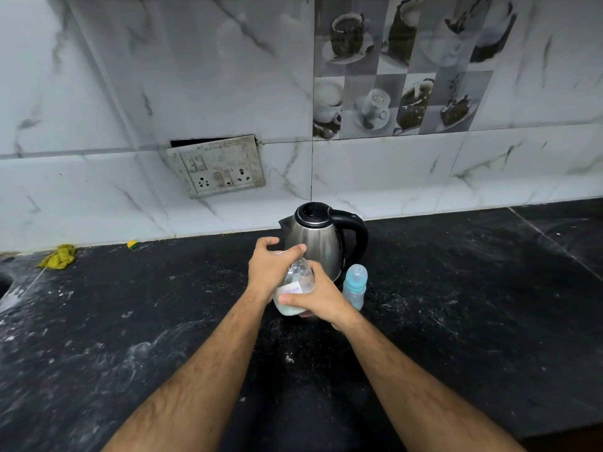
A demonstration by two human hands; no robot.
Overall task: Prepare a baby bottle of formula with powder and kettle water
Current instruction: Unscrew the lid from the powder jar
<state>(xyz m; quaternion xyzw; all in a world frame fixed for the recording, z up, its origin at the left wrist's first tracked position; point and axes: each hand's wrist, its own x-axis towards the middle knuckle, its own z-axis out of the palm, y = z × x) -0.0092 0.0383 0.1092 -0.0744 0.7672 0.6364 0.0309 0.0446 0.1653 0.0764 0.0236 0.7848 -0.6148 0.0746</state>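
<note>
A clear plastic powder container (295, 290) with white powder at its bottom and a small label stands on the black counter (456, 321). My right hand (321, 300) grips its lower body from the right. My left hand (272, 269) is curled over its top, where the lid is hidden. Just behind stands a steel kettle (318, 243) with a black lid and handle. A blue baby bottle (355, 285) with its teat on stands upright right of the container, beside my right hand.
A yellow cloth (58, 256) and a small yellow-green sponge (133, 244) lie by the wall at the back left. A socket panel (217, 166) sits in the marble-tiled wall. A sink edge (4, 283) shows at far left.
</note>
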